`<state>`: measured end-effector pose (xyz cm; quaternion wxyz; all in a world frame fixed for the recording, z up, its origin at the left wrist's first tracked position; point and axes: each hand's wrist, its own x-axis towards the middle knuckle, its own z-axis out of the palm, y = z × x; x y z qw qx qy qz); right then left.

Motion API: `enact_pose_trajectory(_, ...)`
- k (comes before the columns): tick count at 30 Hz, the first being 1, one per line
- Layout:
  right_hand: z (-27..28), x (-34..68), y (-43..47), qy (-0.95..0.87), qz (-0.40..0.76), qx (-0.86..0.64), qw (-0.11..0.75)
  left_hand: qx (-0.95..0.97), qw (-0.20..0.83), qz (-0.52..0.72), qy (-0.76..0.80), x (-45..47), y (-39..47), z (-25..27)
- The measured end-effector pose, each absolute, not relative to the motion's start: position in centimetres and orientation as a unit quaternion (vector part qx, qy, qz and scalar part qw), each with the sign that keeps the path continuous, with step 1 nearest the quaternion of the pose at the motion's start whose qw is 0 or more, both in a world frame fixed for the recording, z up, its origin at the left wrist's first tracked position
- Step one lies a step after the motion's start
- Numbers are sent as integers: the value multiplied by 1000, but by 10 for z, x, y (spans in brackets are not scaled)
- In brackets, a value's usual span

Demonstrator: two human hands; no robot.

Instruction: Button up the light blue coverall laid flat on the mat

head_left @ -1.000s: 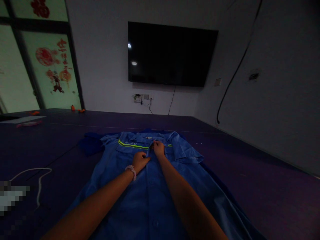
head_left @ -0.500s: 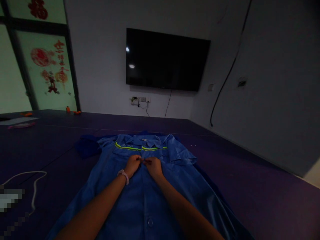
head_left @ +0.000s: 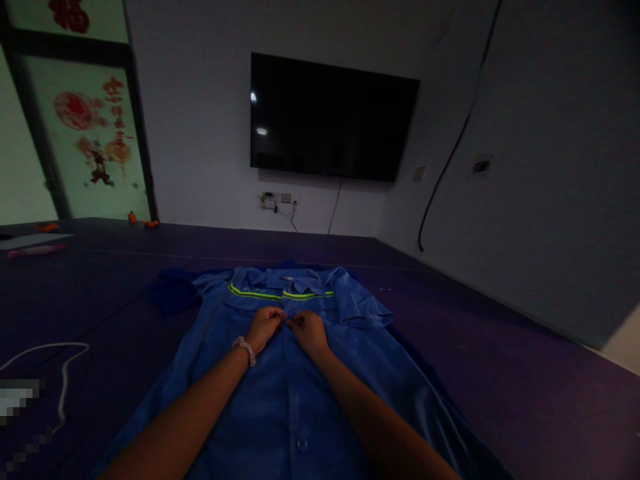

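A blue short-sleeved shirt (head_left: 250,400) with yellow-green chest stripes lies face up before me, its collar (head_left: 295,281) pointing away. My left hand (head_left: 267,327), a scrunchie (head_left: 245,350) round its wrist, pinches the front placket just below the stripes. Right beside it, my right hand (head_left: 307,330) pinches the same placket, fingertips almost touching the left ones. Whatever small part sits between the fingertips is hidden. Lower on the placket a round button (head_left: 302,443) shows. Darker blue cloth (head_left: 173,291) sticks out from beneath the shirt on the left.
The shirt rests on a wide purple surface (head_left: 500,373). A white cable (head_left: 65,380) curls at the left. Farther left lie a pink item (head_left: 37,250) and small orange objects (head_left: 150,224). A black television (head_left: 333,120) hangs on the back wall; a dark cable (head_left: 450,163) dangles at right.
Both hands stay at the same spot on the placket, with the fingers shifting slightly. The whole view has moved a little.
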<state>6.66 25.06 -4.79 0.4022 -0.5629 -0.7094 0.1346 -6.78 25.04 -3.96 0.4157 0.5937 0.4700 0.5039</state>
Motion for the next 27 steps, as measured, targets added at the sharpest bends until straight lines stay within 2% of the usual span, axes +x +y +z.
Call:
enact_pose_trajectory(17, -46, 69, 250, -730, 143, -527, 411, 672, 328, 428, 508, -72, 249, -44)
enact_pose_trajectory(27, -45, 68, 250, -727, 132, -532, 413, 672, 345, 422, 501, -73, 248, -42)
